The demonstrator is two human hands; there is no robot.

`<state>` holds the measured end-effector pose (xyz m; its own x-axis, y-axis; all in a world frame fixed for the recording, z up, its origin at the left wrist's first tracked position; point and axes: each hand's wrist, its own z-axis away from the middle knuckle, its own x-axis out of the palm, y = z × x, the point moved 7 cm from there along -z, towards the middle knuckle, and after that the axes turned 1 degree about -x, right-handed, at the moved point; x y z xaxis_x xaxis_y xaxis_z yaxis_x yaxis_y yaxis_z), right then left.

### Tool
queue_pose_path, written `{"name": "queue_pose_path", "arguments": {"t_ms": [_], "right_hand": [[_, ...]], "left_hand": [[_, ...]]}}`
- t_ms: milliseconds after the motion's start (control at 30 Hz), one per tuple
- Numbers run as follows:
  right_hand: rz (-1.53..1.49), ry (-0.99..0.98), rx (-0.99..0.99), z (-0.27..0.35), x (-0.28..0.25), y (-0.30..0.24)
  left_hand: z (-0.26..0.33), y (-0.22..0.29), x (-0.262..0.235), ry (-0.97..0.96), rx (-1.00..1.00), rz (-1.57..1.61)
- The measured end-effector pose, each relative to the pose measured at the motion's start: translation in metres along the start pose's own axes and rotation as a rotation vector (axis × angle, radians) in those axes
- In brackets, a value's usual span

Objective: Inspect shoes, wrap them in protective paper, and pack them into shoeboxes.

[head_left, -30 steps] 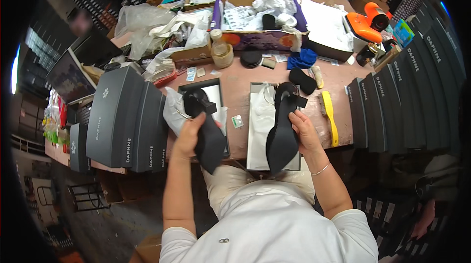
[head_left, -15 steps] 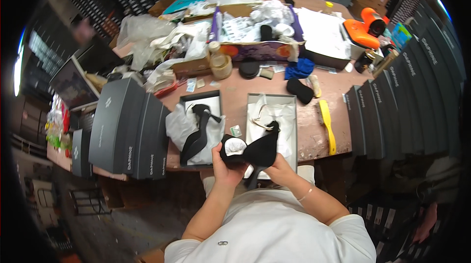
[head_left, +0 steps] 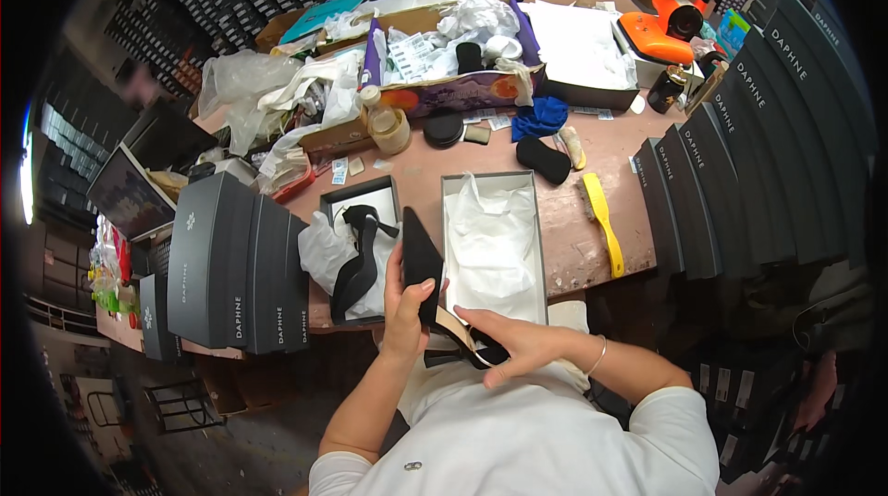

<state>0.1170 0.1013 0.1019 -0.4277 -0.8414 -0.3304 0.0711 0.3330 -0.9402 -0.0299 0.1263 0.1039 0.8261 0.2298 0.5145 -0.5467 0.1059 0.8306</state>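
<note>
A black high-heeled shoe (head_left: 423, 256) with a pointed toe is in both my hands, close to my body at the table's front edge. Its toe points away from me, and a tan insole shows. My left hand (head_left: 405, 311) wraps around its side, thumb across the upper. With thumb and fingers on either side of the back part, my right hand (head_left: 527, 343) grips it near the heel. Just beyond lies an open shoe box (head_left: 536, 246) lined with white tissue paper (head_left: 490, 228). In a second open box (head_left: 396, 195), left of it, another black heeled shoe (head_left: 356, 274) rests on tissue.
Dark shoe boxes stand at left (head_left: 217, 260) and in a tall row at right (head_left: 740, 154). A yellow-handled brush (head_left: 603, 223), black pad (head_left: 544, 159), blue cloth (head_left: 539, 119) and glue jar (head_left: 388, 131) lie farther back, before a purple carton (head_left: 453, 94).
The held shoe has been turned, so its toe now points away from me. My right hand has shifted from the toe to the back part. The view has moved slightly.
</note>
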Motion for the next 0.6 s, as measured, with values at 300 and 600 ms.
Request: {"name": "queue_pose_path", "arguments": {"t_ms": [300, 600], "right_hand": [[-0.562, 0.518, 0.226, 0.091, -0.045, 0.023], [-0.79, 0.437, -0.093, 0.101, -0.078, -0.033]], "left_hand": [[-0.152, 0.025, 0.082, -0.148, 0.351, -1.408], [-0.172, 0.027, 0.104, -0.317, 0.578, -1.311]]}}
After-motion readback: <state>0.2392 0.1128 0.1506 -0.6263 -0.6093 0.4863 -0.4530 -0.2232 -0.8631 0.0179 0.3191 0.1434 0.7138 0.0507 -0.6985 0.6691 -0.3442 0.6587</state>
